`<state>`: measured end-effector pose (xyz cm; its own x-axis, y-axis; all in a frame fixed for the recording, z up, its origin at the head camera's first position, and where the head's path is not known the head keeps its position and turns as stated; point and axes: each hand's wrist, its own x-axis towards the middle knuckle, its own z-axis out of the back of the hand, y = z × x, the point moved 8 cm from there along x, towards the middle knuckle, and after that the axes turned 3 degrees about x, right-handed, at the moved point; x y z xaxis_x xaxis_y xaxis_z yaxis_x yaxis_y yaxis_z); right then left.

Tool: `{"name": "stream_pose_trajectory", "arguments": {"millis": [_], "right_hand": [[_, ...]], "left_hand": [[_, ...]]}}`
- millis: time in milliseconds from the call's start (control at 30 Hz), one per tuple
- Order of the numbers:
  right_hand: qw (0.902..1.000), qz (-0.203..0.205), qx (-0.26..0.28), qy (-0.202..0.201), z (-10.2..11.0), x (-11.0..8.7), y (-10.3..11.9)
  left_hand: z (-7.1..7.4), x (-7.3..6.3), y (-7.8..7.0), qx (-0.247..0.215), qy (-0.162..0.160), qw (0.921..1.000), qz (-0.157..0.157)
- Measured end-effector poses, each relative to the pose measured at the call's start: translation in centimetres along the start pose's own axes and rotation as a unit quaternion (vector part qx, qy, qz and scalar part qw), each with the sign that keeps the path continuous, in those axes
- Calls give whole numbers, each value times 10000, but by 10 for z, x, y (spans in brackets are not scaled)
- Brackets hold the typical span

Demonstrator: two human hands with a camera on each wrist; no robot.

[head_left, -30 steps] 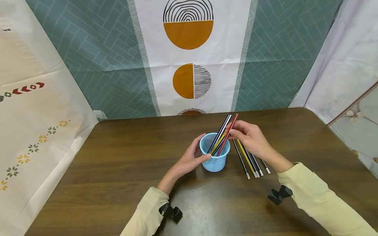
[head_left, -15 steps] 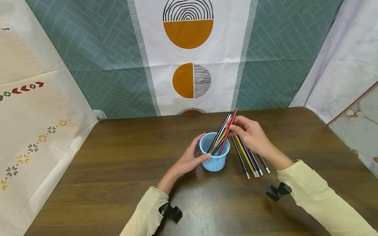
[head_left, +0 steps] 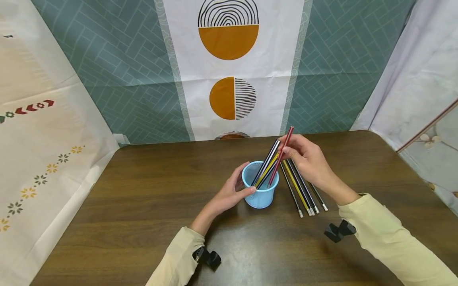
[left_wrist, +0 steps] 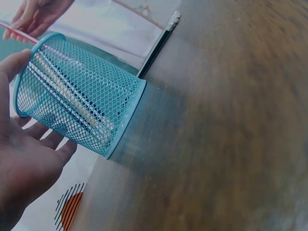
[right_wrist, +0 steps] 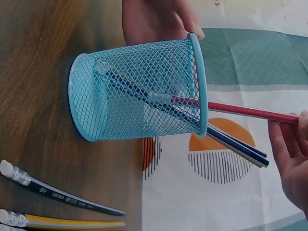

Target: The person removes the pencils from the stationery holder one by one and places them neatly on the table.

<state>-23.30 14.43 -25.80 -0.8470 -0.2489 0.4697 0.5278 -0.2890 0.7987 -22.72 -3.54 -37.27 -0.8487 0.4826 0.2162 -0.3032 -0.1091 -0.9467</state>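
- On my head feed, the left hand [head_left: 229, 192] curves partway around a blue mesh cup [head_left: 260, 198], thumb over the near rim, fingers along the far side.
- The right hand [head_left: 305, 163] pinches 1 red pencil [right_wrist: 248, 111] between thumb and fingertips, the gap closed down to the pencil's thickness.
- I see the red pencil tilted through the mouth of the cup, its lower end inside the mesh and its upper end rising past the fingers.
- Dark, white and yellow pencils [head_left: 266, 163] lean together within the cup, their tops over the rim toward the right hand.
- To the right of the cup, at least 5 loose pencils [head_left: 303, 194] lie on a brown wooden table [head_left: 161, 198], eraser ends toward the person; the right hand hides part of them from me.
- The cup stands upright on the table, just beside those pencils.
- Beyond the table hangs a green-and-white cloth [head_left: 143, 79] printed with orange and black circles.
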Motion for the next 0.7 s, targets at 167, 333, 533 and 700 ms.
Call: {"name": "stream_pose_trajectory", "arguments": {"millis": [167, 333, 533, 700], "right_hand": [[9995, 284, 94, -108, 5, 1, 4], [9979, 527, -16, -371, 11, 3, 12], [9930, 927, 159, -719, 19, 4, 24], [9899, 1145, 160, -821, 25, 5, 31]], "left_hand": [[0, 0, 1, 14, 7, 10000, 18], [0, 0, 2, -9, 8, 10000, 33], [0, 0, 2, -3, 22, 10000, 14], [0, 0, 1, -1, 28, 10000, -32]]}}
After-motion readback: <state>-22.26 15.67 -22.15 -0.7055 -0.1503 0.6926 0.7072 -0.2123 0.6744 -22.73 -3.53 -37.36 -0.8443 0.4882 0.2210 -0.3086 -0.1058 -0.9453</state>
